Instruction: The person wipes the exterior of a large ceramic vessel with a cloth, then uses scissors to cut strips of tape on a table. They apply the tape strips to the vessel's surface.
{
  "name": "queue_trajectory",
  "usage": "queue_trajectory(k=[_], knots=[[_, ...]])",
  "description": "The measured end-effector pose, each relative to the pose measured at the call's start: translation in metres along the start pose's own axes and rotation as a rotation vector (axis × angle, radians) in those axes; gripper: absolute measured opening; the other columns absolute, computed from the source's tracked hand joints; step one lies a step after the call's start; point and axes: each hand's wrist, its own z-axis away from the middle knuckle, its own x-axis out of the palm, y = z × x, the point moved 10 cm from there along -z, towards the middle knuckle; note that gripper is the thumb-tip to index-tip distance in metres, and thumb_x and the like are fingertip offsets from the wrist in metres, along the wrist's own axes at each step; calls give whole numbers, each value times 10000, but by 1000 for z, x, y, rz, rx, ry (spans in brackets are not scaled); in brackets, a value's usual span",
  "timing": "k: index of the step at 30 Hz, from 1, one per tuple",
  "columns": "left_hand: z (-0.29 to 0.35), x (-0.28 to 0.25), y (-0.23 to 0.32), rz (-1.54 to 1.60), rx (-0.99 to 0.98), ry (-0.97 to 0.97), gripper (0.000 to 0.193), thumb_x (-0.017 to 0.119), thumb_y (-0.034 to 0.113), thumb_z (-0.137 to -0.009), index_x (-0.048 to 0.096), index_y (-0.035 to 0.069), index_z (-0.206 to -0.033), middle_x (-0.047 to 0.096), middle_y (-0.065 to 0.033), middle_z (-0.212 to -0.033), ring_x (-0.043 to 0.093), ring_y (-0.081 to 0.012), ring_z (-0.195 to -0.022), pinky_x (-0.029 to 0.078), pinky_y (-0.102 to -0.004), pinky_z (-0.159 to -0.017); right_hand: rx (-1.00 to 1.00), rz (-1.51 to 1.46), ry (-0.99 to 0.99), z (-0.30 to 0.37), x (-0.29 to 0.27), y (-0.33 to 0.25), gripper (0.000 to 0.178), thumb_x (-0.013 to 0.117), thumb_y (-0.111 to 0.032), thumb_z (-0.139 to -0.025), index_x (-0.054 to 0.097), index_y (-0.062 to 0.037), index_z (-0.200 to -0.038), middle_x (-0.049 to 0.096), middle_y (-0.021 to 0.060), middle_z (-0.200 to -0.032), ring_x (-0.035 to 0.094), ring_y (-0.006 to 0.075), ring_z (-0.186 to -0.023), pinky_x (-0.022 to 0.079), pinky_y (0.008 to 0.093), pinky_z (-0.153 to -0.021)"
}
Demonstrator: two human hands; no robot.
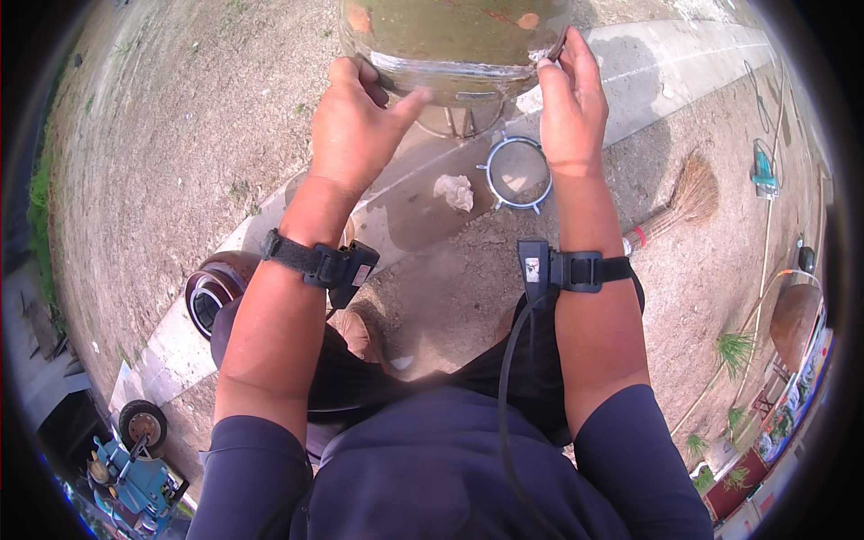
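Observation:
A large round olive-green jar (450,36) fills the top middle, with a pale shiny band (450,67) running around its lower part. My left hand (360,117) holds its left side, the fingers curled round the edge and the thumb lying toward the front. On the opposite side my right hand (573,108) grips the edge, thumb in front and fingers partly hidden behind. A small whitish scrap shows by the right thumb. Beneath the jar, legs of a round stand (459,121) are visible. Its upper part lies outside the view.
On the ground nearby lie a metal ring with short prongs (518,173), crumpled white paper (454,192) and a straw broom (684,198). A teal power tool (765,171) with a cord is farther right. A dark brown pot (212,292) stands left; a blue wheeled machine (130,481) is lower left.

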Motion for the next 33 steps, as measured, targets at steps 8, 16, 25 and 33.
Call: queue_trajectory(k=[8,16,25,33], knots=[[0,-1,0,-4,7,7,553,867,372,-799,518,14,-1035,673,-96,-822,690,-246,-739,572,-382,-709,8,-23,6,0,-1,1,659,659,-242,-883,513,75,-1442,629,210,-1341,628,251,-1212,532,338,-959],[0,0,-1,23,37,5,518,858,339,-817,517,22,-1042,672,-88,-821,678,-232,-734,566,-372,-706,14,-35,1,0,0,3,651,659,-236,-884,519,76,-1438,630,209,-1339,624,251,-1222,533,337,-956],[-7,8,-22,200,38,-57,354,790,217,-898,524,27,-1035,692,-99,-850,680,-214,-762,561,-358,-731,1,-24,4,-1,0,1,639,655,-242,-882,535,75,-1424,627,226,-1354,619,283,-1244,522,352,-985],[-11,6,-21,364,72,-97,335,799,212,-894,543,28,-1009,698,-97,-848,679,-174,-742,564,-326,-715,6,-16,9,-1,-2,1,637,657,-247,-884,539,73,-1422,620,237,-1364,615,297,-1261,507,361,-1019]])
